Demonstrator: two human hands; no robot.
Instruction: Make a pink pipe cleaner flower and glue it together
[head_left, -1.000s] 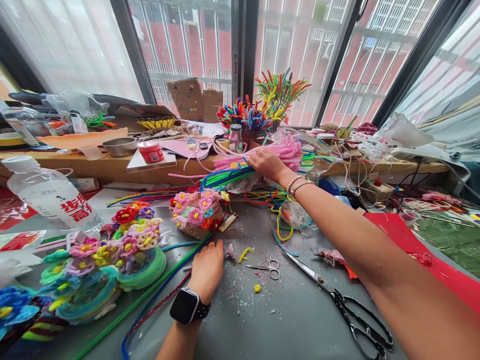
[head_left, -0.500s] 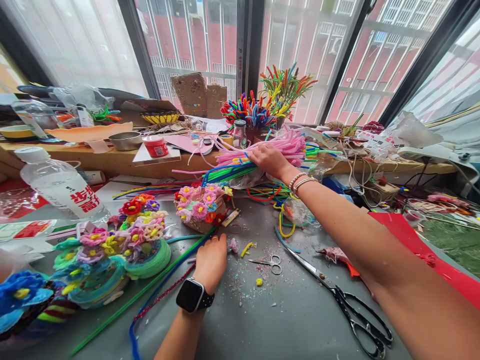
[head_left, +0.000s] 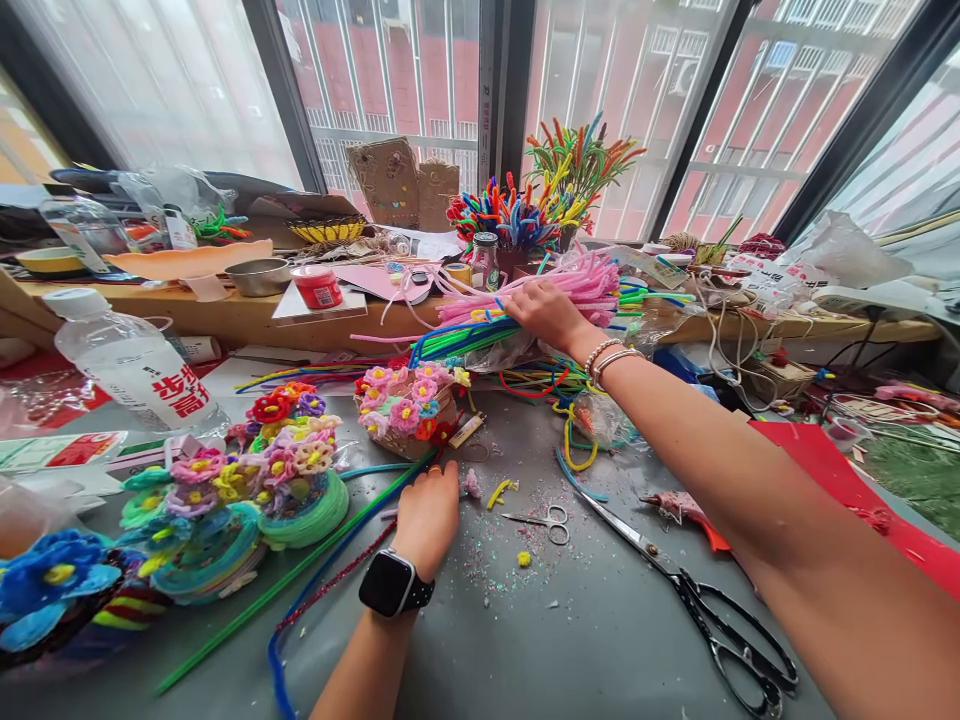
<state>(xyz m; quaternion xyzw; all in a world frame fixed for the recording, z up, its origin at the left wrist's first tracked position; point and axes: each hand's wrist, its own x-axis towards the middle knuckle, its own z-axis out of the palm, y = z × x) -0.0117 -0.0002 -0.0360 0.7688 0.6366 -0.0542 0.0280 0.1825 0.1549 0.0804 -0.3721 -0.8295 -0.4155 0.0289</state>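
My right hand (head_left: 547, 312) reaches to the back of the table, its fingers curled over a thick bundle of pipe cleaners. The bundle is mostly pink (head_left: 577, 285), with green and blue strands (head_left: 457, 338) along its near side. Low on the grey table, my left hand (head_left: 429, 515) is closed around the ends of a few long pipe cleaners (head_left: 322, 560) in green, blue and glittery red. Its fingertips are partly hidden. Just beyond it stands a small basket (head_left: 390, 438) topped with pink fuzzy flowers (head_left: 405, 412).
Flower-covered pots (head_left: 300, 510) and a water bottle (head_left: 135, 370) stand at left. Small scissors (head_left: 551, 522), large black-handled scissors (head_left: 697, 600) and a glue gun (head_left: 686, 515) lie at right. A cluttered wooden ledge (head_left: 397, 320) runs below the windows.
The view has shifted slightly, so the scene sits a little further right. Both hands stay at nearly the same places, with the same hold.
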